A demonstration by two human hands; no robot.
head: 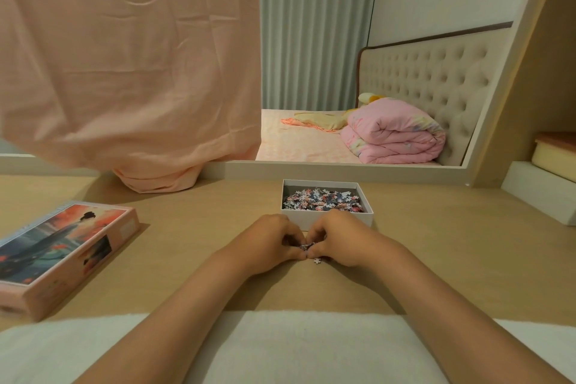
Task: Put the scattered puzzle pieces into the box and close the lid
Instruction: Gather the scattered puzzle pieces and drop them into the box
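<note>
A white open box stands on the wooden desk, partly filled with small puzzle pieces. Just in front of it my left hand and my right hand meet, fingers curled around a small heap of puzzle pieces lying on the desk between them. One loose white piece lies on the desk under my right thumb. The pink lid, printed with a picture of a woman, rests on the desk at the left, apart from the box.
A peach cloth hangs over the left part of a large mirror behind the desk. White and cream boxes are stacked at the right edge. A white towel covers the desk's near edge.
</note>
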